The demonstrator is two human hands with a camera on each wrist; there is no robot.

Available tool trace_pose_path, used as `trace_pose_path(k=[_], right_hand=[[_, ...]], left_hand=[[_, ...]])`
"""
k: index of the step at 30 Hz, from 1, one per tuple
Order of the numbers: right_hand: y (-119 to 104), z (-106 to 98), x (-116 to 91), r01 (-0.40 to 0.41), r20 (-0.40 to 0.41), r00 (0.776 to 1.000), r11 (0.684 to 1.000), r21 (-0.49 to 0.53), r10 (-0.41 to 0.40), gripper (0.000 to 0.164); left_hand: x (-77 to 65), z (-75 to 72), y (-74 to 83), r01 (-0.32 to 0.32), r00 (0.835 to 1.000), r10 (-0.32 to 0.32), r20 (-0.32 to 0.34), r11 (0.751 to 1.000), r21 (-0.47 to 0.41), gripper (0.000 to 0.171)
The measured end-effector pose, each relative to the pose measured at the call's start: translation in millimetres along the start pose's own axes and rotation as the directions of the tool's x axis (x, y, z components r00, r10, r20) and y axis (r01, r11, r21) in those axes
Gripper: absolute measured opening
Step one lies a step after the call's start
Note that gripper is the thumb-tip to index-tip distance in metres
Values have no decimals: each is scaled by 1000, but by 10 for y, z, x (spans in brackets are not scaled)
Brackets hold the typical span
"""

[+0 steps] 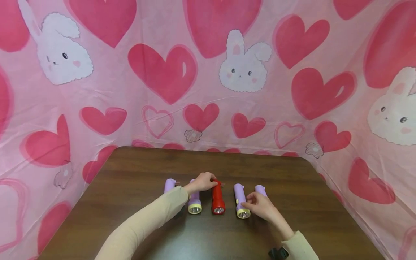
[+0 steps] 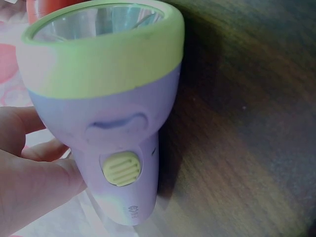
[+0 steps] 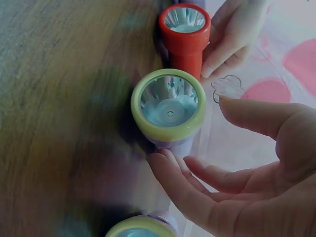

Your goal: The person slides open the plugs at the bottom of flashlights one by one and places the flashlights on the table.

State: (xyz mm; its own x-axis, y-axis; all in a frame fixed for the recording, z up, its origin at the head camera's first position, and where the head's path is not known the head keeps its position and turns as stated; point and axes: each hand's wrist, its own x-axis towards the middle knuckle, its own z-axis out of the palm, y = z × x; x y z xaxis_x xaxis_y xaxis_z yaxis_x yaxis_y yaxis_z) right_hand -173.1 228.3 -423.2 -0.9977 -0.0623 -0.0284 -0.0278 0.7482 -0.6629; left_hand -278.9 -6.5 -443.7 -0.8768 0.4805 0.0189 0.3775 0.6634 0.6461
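Observation:
A red flashlight (image 1: pixel 217 198) lies on the table, lens toward me, in a row with several purple ones. My left hand (image 1: pixel 203 181) grips its tail end with fingers and thumb. In the left wrist view, a purple flashlight with a yellow-green rim and switch (image 2: pixel 123 169) stands in front of the left hand (image 2: pixel 39 168) and covers part of it. My right hand (image 1: pixel 260 205) is at the purple flashlight (image 1: pixel 239 195) right of the red one. Seen from the right wrist, thumb and fingers are spread apart, fingertips close by that flashlight's yellow rim (image 3: pixel 168 132).
Another purple flashlight (image 1: pixel 261 190) lies behind the right hand. Two more, one at the far left (image 1: pixel 169 185) and one next to the red (image 1: pixel 195 202), are partly covered by the left arm. The brown table (image 1: pixel 208 238) meets a pink heart-patterned cloth (image 1: pixel 208 83).

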Motion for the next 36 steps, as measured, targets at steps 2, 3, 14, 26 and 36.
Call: trace_pose_path(k=[2, 3, 14, 26, 36], right_hand=[[4, 15, 1, -14, 1, 1000, 1000, 0, 14, 35], [3, 24, 1, -15, 2, 1000, 1000, 0, 15, 35], [17, 83, 1, -33, 17, 999, 999, -33, 33, 48], [50, 117, 33, -2, 36, 999, 1000, -23, 3, 38], [67, 123, 40, 31, 42, 999, 998, -50, -29, 32]], left_hand=[[-5, 0, 1, -3, 1000, 3, -1, 1000, -3, 25], [-4, 2, -2, -5, 1000, 5, 0, 1000, -5, 25], [15, -2, -16, 7, 1000, -7, 6, 1000, -21, 28], [28, -12, -11, -10, 1000, 10, -5, 1000, -1, 29], [-2, 6, -8, 11, 1000, -11, 7, 1000, 2, 28]])
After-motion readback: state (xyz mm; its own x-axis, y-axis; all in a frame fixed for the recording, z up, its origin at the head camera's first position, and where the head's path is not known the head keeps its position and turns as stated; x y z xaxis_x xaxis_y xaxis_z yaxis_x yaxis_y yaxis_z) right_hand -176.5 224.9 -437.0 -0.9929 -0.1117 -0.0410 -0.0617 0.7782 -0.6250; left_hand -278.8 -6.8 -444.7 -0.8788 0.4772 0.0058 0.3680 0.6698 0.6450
